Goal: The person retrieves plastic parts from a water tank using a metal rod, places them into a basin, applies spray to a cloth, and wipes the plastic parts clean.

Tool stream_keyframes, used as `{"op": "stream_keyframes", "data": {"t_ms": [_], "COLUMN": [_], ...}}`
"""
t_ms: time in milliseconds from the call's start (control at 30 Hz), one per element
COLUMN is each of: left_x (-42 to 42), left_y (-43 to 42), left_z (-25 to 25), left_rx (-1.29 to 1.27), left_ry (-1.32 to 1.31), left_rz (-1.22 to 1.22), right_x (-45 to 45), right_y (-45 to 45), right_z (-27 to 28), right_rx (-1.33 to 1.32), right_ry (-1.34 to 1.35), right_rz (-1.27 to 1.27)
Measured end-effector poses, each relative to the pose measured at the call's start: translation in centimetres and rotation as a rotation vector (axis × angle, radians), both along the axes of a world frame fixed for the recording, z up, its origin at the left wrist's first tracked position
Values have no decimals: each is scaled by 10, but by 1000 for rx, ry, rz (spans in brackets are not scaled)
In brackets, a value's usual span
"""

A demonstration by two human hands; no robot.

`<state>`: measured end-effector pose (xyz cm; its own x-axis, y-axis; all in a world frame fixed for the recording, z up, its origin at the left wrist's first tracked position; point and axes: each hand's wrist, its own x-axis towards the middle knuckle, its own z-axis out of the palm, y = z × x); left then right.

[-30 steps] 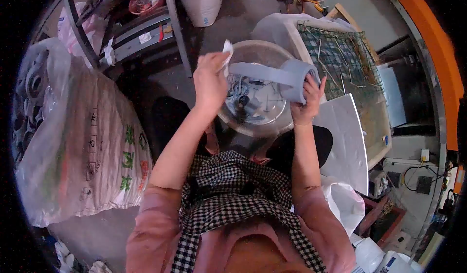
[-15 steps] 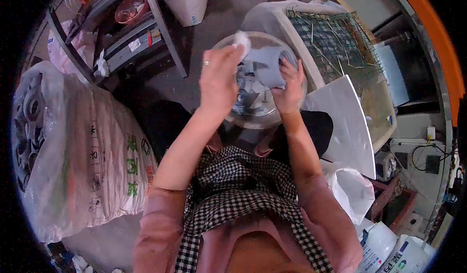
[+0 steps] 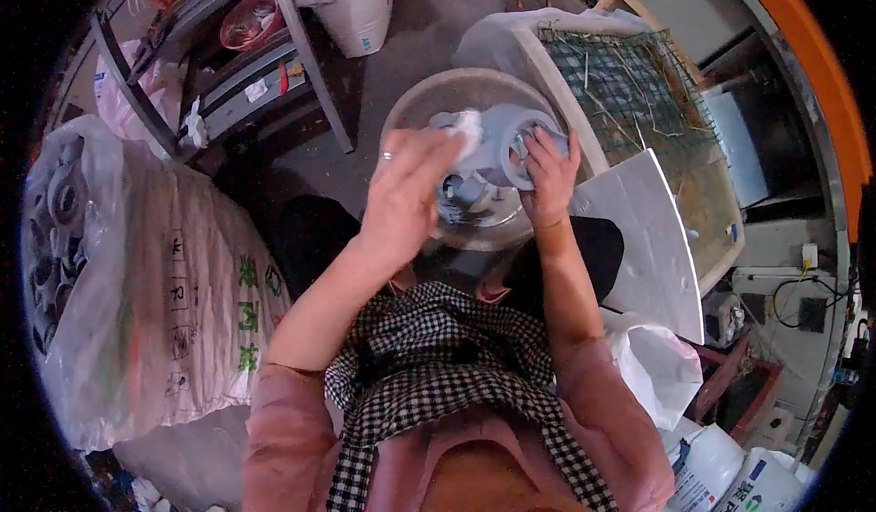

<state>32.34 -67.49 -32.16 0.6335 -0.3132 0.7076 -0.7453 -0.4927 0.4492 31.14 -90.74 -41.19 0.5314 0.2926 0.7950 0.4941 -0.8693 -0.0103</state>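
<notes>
A grey plastic pipe fitting (image 3: 497, 130) with a round open end hangs over the basin. My right hand (image 3: 549, 176) is closed on it, the fingers reaching into the open end. My left hand (image 3: 406, 188), with a ring on one finger, pinches a crumpled white cloth (image 3: 468, 127) against the fitting's left part. Below both hands stands a round basin (image 3: 401, 101) with several grey plastic pieces (image 3: 465, 197) in it, partly hidden by the hands and the fitting.
To my left stands a large clear plastic bag (image 3: 173, 284) of grey fittings. Beyond it is a metal shelf (image 3: 310, 65) with a red basket (image 3: 249, 21). On the right are a trough (image 3: 584, 115) with green mesh, a white board (image 3: 643, 229) and white sacks (image 3: 712, 466).
The fitting has turned so its open end faces me more. My left hand has moved slightly down, with the cloth now lower against the fitting.
</notes>
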Motion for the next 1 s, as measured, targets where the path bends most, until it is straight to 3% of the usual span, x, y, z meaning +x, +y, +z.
{"op": "stream_keyframes", "data": {"t_ms": [67, 100, 167, 200, 300, 333, 400, 467, 633, 733, 833, 1000], "left_x": [13, 27, 31, 26, 13, 13, 15, 14, 11, 10, 8, 5], "left_y": [11, 26, 37, 37, 21, 20, 16, 7, -11, -22, -35, -60], "left_z": [-27, -50, -61, -53, -40, -38, -45, -49, -41, -29, -11, -17], "left_rx": [160, 110, -18, -91, -283, -336, -358, -453, -409, -417, -246, -50], "left_ry": [38, 65, 136, 177, 161, 106, 142, 237, 240, 176, -28, -32], "left_rz": [199, 248, 311, 325, 262, 209, 177, 136, 83, 68, 75, 20], "right_x": [2, 2, 7, 15, 23, 22, 20, 17, 14, 14, 16, 7], "right_y": [5, 16, 38, 38, 39, 42, 48, 56, 68, 79, 83, 90], "right_z": [3, 2, 1, 0, 8, 20, 38, 46, 59, 60, 49, 59], "right_rx": [219, 228, 1112, 1108, 2192, 2192, 2654, 2614, 2749, 2635, 2527, 2409], "right_ry": [-44, -44, 232, 227, 634, 637, 707, 696, 569, 574, 626, 861], "right_rz": [3, -12, -230, -240, 517, 519, 730, 704, 927, 907, 803, 680]}}
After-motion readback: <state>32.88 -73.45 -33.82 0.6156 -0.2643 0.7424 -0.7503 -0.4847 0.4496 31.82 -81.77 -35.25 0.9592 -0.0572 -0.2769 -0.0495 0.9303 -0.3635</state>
